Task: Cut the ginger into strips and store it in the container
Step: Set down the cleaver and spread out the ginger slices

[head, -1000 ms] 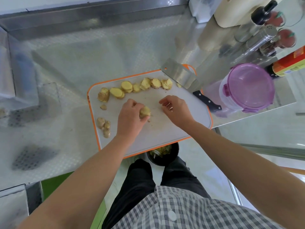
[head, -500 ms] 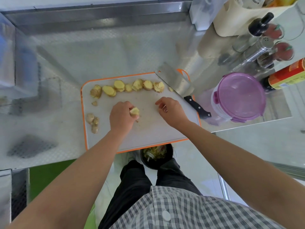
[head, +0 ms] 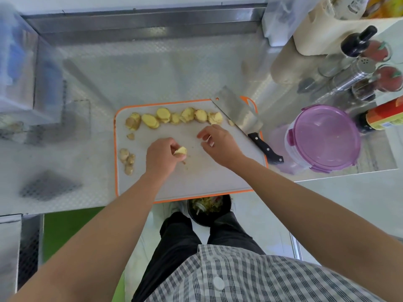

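- Head view, left side: your left hand [head: 162, 159] has its fingers clamped on a ginger piece [head: 181, 151], as it did a second ago. The piece now sits higher in the fingertips, pale cut face up, just above the cutting board [head: 196, 182].
- Head view, right side: your right hand [head: 220, 144] has loosened. Its fingers were curled and are now apart, and they seem to hold nothing (a pale speck at the tips is too small to name).
- The cleaver [head: 237, 112] has not moved from the board's far right corner, near that hand.
- What it means: trimming by hand looks finished, and picking up the blade is the likely next move.
- The ginger slices [head: 174, 117] along the far edge are not strips yet, and the container [head: 325, 136] on the counter [head: 152, 73] stays lidded.
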